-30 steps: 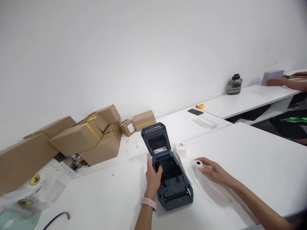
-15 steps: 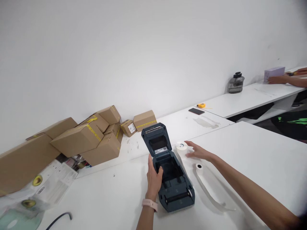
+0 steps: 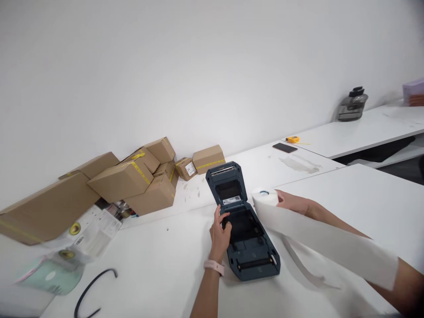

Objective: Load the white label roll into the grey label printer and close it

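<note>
A dark blue label printer (image 3: 253, 254) lies on the white table with its lid (image 3: 227, 183) tipped back and its inner bay exposed. My left hand (image 3: 220, 234) grips the left rim of the bay, thumb and fingers bent over the edge. My right hand (image 3: 291, 201) is closed on the right side of a white paper roll (image 3: 265, 198) beside the printer. A wide loose paper end (image 3: 331, 243) runs from the roll across my right forearm. Under it a narrow paper strip (image 3: 304, 267) shows in part; the small roll it came from is hidden.
Cardboard boxes (image 3: 119, 181) are piled at the back left, with plastic packets (image 3: 96, 234) before them. A black cable (image 3: 88, 291) lies front left. Further back right are a phone (image 3: 285, 147), a yellow tape measure (image 3: 293, 139) and a water jug (image 3: 353, 106). Another person's hand (image 3: 416, 100) touches a purple box (image 3: 414, 88).
My right hand has taken hold of the large paper roll, and its wide loose end now stretches over my forearm. My left hand has shifted up along the printer's rim. The view has turned left.
</note>
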{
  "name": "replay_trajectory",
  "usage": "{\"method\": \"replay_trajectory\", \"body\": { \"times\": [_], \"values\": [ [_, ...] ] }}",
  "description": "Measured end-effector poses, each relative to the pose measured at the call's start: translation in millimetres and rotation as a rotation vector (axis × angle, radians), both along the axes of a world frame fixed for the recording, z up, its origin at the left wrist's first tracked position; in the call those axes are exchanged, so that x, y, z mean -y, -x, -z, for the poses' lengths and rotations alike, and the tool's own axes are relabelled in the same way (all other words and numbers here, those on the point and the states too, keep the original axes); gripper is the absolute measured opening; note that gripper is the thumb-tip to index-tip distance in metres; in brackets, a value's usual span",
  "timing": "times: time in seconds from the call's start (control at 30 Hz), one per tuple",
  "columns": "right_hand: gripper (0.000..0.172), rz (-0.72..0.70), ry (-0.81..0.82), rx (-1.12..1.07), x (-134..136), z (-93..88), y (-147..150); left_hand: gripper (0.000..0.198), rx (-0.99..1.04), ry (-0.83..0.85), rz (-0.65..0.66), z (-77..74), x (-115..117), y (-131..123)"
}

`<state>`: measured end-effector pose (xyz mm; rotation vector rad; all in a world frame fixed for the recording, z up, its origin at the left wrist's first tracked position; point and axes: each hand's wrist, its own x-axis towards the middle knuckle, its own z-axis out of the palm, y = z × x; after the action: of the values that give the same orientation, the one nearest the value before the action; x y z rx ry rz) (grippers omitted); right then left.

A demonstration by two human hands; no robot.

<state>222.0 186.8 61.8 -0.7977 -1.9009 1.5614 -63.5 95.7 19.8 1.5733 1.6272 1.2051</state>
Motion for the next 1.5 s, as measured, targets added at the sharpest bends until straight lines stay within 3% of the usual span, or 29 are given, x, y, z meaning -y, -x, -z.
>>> {"method": "replay_trajectory", "body": {
  "times": [0.1,0.23,0.37,0.6,0.8,1.3,1.4,1.5],
  "values": [
    [0.063,-0.309,-0.136,0.112,8.0,-36.2,40.2,0.057,0.055,0.014,0.028,-1.7,-2.6,6.4],
    [0.064,-0.403,-0.316,0.445,13.4,-54.3,87.2,0.047,0.086,-0.018,0.054,-2.1,-1.3,10.7],
    [0.071,-0.395,-0.376,0.608,8.8,-46.6,102.0,0.046,0.125,-0.017,0.073,0.4,0.4,11.4],
    [0.075,-0.424,-0.458,0.711,-4.3,-36.5,107.3,0.052,0.272,-0.017,0.058,9.9,-3.1,14.7],
    [0.086,-0.417,-0.492,0.819,0.3,-31.7,115.1,0.055,0.359,-0.033,0.099,16.8,-2.4,13.6],
    [0.088,-0.241,-0.562,0.907,-6.4,9.7,138.1,0.051,0.187,-0.076,0.105,16.3,1.5,11.2],
    [0.09,-0.226,-0.58,0.891,-1.9,7.6,137.7,0.042,0.145,-0.082,0.1,17.7,-0.3,10.9],
    [0.08,-0.218,-0.619,0.85,13.2,-12.1,125.2,0.037,0.132,-0.072,0.092,19.0,-0.5,10.4]
  ]
}}
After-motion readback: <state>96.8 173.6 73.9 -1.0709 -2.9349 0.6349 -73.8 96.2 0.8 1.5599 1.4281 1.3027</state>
